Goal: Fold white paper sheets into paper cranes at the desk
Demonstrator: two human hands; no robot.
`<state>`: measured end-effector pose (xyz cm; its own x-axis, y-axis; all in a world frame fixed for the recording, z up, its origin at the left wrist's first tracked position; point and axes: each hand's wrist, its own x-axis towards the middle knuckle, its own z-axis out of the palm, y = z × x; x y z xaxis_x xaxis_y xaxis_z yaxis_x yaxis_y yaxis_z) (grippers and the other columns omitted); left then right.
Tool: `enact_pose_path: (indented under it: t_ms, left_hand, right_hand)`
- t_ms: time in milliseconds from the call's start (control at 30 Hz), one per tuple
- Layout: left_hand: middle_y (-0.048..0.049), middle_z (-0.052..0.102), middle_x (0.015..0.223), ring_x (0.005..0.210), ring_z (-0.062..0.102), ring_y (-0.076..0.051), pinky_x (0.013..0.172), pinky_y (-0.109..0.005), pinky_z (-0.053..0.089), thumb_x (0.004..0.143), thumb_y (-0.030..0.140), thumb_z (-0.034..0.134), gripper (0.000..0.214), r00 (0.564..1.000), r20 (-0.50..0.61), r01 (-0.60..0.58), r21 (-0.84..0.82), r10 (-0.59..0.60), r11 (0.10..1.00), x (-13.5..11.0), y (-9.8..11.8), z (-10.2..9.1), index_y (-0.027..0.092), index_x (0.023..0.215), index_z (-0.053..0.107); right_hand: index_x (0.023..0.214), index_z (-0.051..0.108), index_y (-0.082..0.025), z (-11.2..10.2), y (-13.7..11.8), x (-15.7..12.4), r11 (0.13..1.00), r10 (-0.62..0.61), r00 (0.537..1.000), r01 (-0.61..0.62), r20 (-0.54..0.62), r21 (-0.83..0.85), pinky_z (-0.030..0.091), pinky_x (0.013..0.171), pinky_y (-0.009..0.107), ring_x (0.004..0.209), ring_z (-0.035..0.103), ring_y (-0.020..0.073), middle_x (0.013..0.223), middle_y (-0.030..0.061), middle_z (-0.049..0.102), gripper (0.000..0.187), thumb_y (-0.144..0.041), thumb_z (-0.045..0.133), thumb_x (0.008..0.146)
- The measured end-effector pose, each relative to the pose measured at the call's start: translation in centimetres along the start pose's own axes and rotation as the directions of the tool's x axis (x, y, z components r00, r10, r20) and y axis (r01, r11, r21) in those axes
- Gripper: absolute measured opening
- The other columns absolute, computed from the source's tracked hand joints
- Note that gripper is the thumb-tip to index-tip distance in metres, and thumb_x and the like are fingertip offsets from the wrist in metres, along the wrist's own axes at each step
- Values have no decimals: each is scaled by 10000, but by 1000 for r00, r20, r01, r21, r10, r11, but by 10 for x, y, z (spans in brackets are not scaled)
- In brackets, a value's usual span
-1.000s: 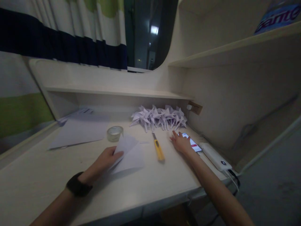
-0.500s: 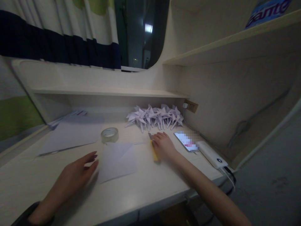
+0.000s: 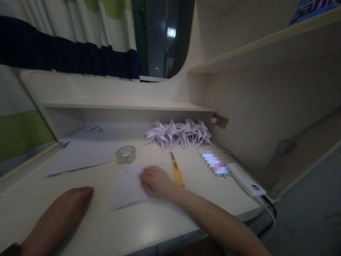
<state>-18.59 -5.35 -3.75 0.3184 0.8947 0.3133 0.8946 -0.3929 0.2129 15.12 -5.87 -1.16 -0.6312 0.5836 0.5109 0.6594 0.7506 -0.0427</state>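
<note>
At the near left, the left hand [image 3: 62, 215] is above the pale surface [image 3: 112, 231], with its fingers bent and close together. The thumb is hidden, so I cannot tell if they grip something. The white sheet of paper [image 3: 126, 190] is to the right of this hand, apart from it.

The right forearm comes from the near right and crosses the surface. The right hand [image 3: 158, 183] is over the right part of the paper and covers it. Its fingers are curled, the tips pointing left, at the paper; I cannot tell if they press it, pinch it or only stay just above.

Just right of this hand lies the yellow cutter knife [image 3: 177, 172], its blade to the far side, its handle end close to the wrist. Well to the right are a white power bank [image 3: 246, 180] with cables and, farther, a blurred phone [image 3: 213, 163]. Beyond the paper's far left corner, a roll of clear tape [image 3: 126, 155] lies flat.

At the far left there is a pile of paper sheets [image 3: 84, 149]. At the far middle, many paper pinwheels [image 3: 179, 133] stand close together, below a shelf [image 3: 128, 105]. A charger is in the wall socket [image 3: 221, 121] to their right.
</note>
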Motion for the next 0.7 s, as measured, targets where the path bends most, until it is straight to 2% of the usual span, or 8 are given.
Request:
enact_pose_path:
  t_ms: [100, 200, 233, 300, 400, 467, 567, 700]
  left_hand:
    - [-118, 697, 1081, 1007, 635, -327, 947, -484, 474, 848, 317, 402, 337, 1000, 1, 10, -7, -10, 1000, 0, -9, 1, 199, 981, 689]
    - [-9, 714, 1050, 1002, 637, -309, 958, -516, 460, 836, 339, 385, 293, 999, -22, 35, -30, -36, 999, 2, -7, -3, 285, 948, 651]
    - [31, 715, 1039, 1005, 636, -303, 959, -526, 456, 831, 357, 387, 274, 999, -38, 37, -52, -39, 998, 4, -2, -7, 315, 942, 634]
    - [-25, 716, 1033, 965, 647, -313, 921, -495, 477, 806, 399, 447, 260, 997, -66, 34, -124, -42, 992, 9, 17, -16, 279, 943, 632]
    - [-56, 722, 935, 862, 675, -291, 807, -424, 524, 753, 458, 551, 257, 981, -90, 134, -325, -172, 936, 24, 64, -26, 248, 893, 602]
    - [-29, 715, 816, 787, 687, -260, 724, -364, 538, 714, 509, 623, 304, 968, -45, 190, -517, -249, 834, 36, 99, -26, 239, 831, 546]
    - [-17, 695, 764, 760, 686, -229, 684, -314, 531, 696, 493, 667, 335, 986, -19, 105, -709, -168, 698, 55, 145, -20, 222, 787, 491]
    - [-9, 631, 689, 660, 629, -196, 633, -309, 499, 738, 454, 619, 270, 988, -157, -95, -594, 1, 799, 78, 179, -15, 210, 736, 502]
  right_hand:
    - [861, 627, -176, 0, 1, -4, 1000, 14, 1000, -14, -11, 14, 447, 800, 311, 855, 594, 181, 884, 73, 685, 108, -178, 520, 851]
    - [865, 634, -176, -1, 1, -5, 999, 40, 999, -39, -30, 28, 459, 800, 318, 851, 605, 186, 878, 75, 693, 114, -177, 521, 846]
    - [872, 639, -176, -1, 1, -4, 998, 49, 998, -48, -39, 36, 463, 806, 322, 859, 610, 190, 882, 77, 697, 120, -180, 522, 847]
    - [888, 654, -179, -2, 0, -3, 995, 79, 995, -75, -57, 66, 469, 822, 331, 888, 621, 198, 893, 81, 705, 137, -194, 522, 857]
    - [923, 687, -194, -3, -5, -1, 961, 203, 976, -182, -83, 206, 475, 850, 334, 934, 638, 201, 935, 76, 721, 192, -259, 509, 897]
    - [965, 707, -210, -4, -9, 2, 869, 353, 931, -288, -96, 402, 486, 857, 318, 943, 654, 193, 982, 61, 729, 238, -341, 517, 909]
    - [1003, 726, -230, -9, -15, 6, 623, 544, 835, -337, -81, 706, 509, 839, 296, 927, 677, 187, 1010, 29, 734, 291, -431, 555, 878]
    - [933, 752, -222, -20, -13, 9, 413, 658, 751, -302, -52, 859, 519, 819, 311, 896, 687, 202, 947, 11, 747, 274, -413, 570, 860]
